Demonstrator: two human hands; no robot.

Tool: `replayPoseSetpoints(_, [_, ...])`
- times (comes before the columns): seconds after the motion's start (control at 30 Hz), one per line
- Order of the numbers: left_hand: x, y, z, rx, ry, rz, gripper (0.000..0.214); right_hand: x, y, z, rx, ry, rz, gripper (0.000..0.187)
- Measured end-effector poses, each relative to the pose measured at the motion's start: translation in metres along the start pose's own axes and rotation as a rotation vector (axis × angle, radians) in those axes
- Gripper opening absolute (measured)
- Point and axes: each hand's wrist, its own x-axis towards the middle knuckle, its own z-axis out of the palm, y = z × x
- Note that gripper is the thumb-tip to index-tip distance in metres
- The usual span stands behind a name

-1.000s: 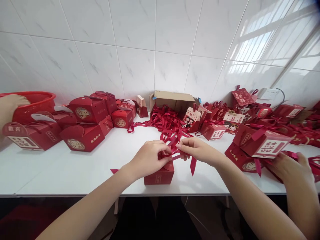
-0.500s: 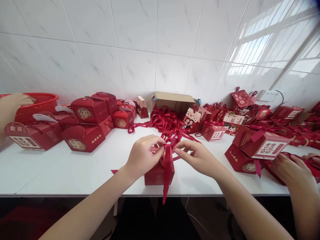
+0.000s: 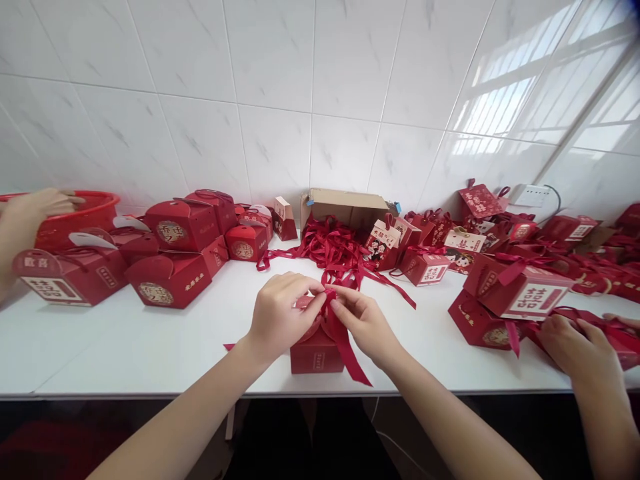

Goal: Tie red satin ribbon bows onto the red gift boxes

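Observation:
A small red gift box (image 3: 316,353) stands near the front edge of the white table (image 3: 150,340). My left hand (image 3: 280,313) rests on top of the box, its fingers pinched on a red ribbon (image 3: 345,343). My right hand (image 3: 361,319) meets it from the right, fingertips closed on the same ribbon over the box's top. One ribbon tail hangs down the box's right side.
Several red gift boxes (image 3: 170,277) stand at the left, more (image 3: 520,293) at the right. A heap of loose ribbons (image 3: 335,247) lies before an open cardboard box (image 3: 345,203). Another person's hand (image 3: 575,347) works at the right; a further hand (image 3: 30,210) touches a red basket (image 3: 90,207) at the left.
My right hand has come in from the right to meet my left over the box. The ribbon tail has swung from the front to the box's right side.

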Motion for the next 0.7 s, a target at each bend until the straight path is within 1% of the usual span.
replayPoseSetpoints(0.1, [-0.004, -0.003, 0.004, 0.047, 0.043, 0.071, 0.015, -0.001, 0.001, 0.01, 0.003, 0.011, -0.008, 0.032])
replayPoseSetpoints(0.2, [-0.007, -0.004, 0.006, 0.036, 0.102, 0.102, 0.012, -0.003, 0.001, 0.013, -0.044, 0.018, -0.008, 0.028])
replayPoseSetpoints(0.27, [-0.007, -0.004, 0.005, -0.023, 0.13, 0.094, 0.011, -0.003, 0.001, 0.012, -0.11, 0.017, -0.017, 0.026])
replayPoseSetpoints(0.33, [-0.007, -0.004, 0.002, -0.127, 0.092, 0.045, 0.008, -0.004, 0.002, 0.011, -0.179, 0.041, -0.039, 0.023])
replayPoseSetpoints(0.37, [-0.007, -0.005, 0.0, -0.187, 0.042, 0.006, 0.007, -0.004, 0.002, 0.01, -0.211, 0.066, -0.06, 0.022])
replayPoseSetpoints(0.43, [-0.008, -0.01, -0.004, -0.299, -0.099, -0.096, 0.011, -0.005, 0.004, 0.01, -0.249, 0.106, -0.111, 0.019])
replayPoseSetpoints(0.47, [-0.009, -0.014, -0.006, -0.354, -0.173, -0.157, 0.013, -0.006, 0.005, 0.011, -0.248, 0.107, -0.122, 0.019])
replayPoseSetpoints(0.53, [-0.013, -0.024, -0.006, -0.454, -0.291, -0.312, 0.012, -0.006, 0.007, 0.011, -0.2, 0.08, -0.096, 0.019])
replayPoseSetpoints(0.57, [-0.016, -0.03, -0.005, -0.498, -0.325, -0.401, 0.012, -0.007, 0.009, 0.012, -0.164, 0.064, -0.072, 0.02])
replayPoseSetpoints(0.63, [-0.022, -0.04, 0.0, -0.57, -0.373, -0.566, 0.021, -0.006, 0.011, 0.012, -0.091, 0.035, -0.037, 0.022])
replayPoseSetpoints(0.7, [-0.029, -0.047, 0.006, -0.642, -0.438, -0.694, 0.03, -0.006, 0.012, 0.011, -0.024, 0.002, -0.029, 0.022])
